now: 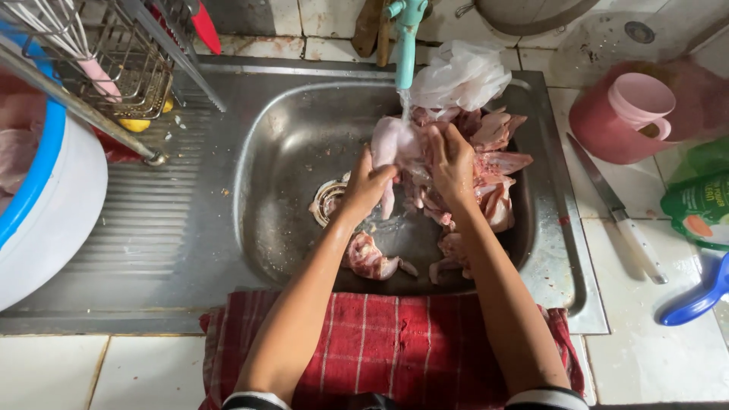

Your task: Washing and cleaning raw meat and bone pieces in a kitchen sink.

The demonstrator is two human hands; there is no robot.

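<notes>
Fingers of both hands close on one raw chicken piece, held up under the thin stream from the teal tap. The left hand wraps it from below, its grip curled shut around the lower end; the right hand presses on from the other side, fingers bent over the meat, so both grips hold the same piece. It hangs above the middle of the steel sink, just right of the drain.

More cut chicken is heaped against the sink's right wall, with a few pieces lying on the bottom near the front. A crumpled clear plastic bag sits behind the heap, beside the tap.

Rinsing looks to be the step in hand, with the pile apparently not yet worked through. Wet raw meat is slippery, so a firm hold and a slow turn under the water seem called for.

A red checked cloth drapes the sink's front edge. On the tiled worktop to the right lie a knife and a pink jug.
</notes>
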